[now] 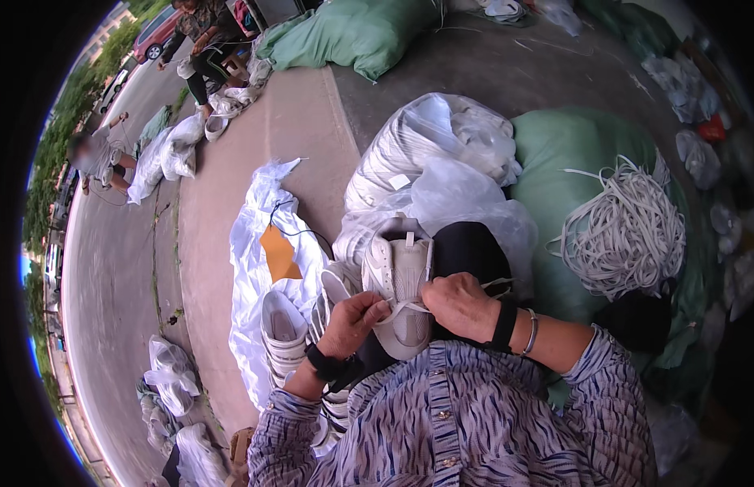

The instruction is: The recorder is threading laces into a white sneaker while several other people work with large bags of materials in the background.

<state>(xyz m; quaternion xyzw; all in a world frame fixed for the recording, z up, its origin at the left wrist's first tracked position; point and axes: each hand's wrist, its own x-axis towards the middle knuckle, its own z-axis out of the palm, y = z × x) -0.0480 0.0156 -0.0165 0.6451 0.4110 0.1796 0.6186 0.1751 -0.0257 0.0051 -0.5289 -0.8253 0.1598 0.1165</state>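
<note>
pale pavement (219, 243) spreads out under an open-air work spot in the head view, with a road (125, 276) beyond its left edge and a co-worker (211, 40) seated near its far left corner. at the near side, a light beige shoe (409, 280) sits upright at the person's lap, toe turned toward the striped shirt (474, 414). a white lace (405, 308) crosses its front, low down near the toe. the left hand (353, 326) has its grip pinched together on the lace, thumb against finger; the right hand (462, 308) has its grip curled closed at the shoe's other side, seemingly clamped on the lace too, though its fingertips are partly hidden. more pale shoes (286, 347) stand just left, beside a white sheet (267, 211) bearing an orange card (278, 256). to the right, a heap of laces (624, 231) rests on a green sack (539, 187). the step in hand looks like lacing at the lowest holes; the next move seems to call for even tension from both sides, then a clean lead into the holes above.
</note>
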